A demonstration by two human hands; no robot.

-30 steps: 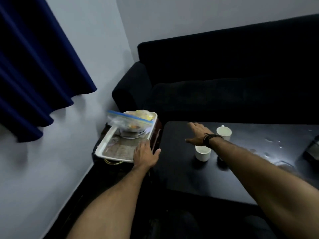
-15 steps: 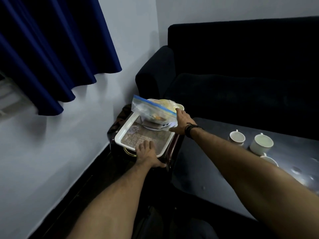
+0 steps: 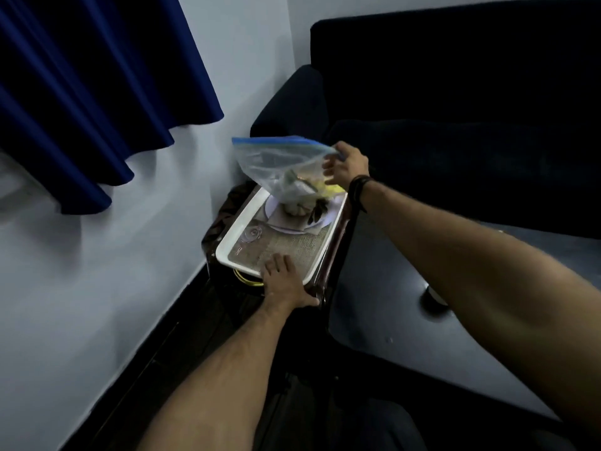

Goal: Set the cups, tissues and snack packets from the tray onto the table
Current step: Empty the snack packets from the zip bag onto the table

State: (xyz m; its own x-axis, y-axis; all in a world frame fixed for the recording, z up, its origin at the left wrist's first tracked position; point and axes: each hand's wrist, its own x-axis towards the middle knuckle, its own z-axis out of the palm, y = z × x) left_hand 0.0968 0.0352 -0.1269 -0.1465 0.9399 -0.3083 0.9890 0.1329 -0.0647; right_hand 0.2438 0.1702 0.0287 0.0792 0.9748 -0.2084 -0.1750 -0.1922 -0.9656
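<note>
Pinching the limp, light, clear blue-zipped snack bag by its top corner, the right hand lifted while the left hand pressed flat on the white tray.

**What stays out of sight**

The clear zip bag is motion-blurred, and its contents read only as pale and yellow shapes, too soft to name. It covers the far end of the tray and most of the plate beneath. The right forearm crosses the dark worktop and hides all but a pale sliver of something on it. The sofa is cut by the right edge.
</note>
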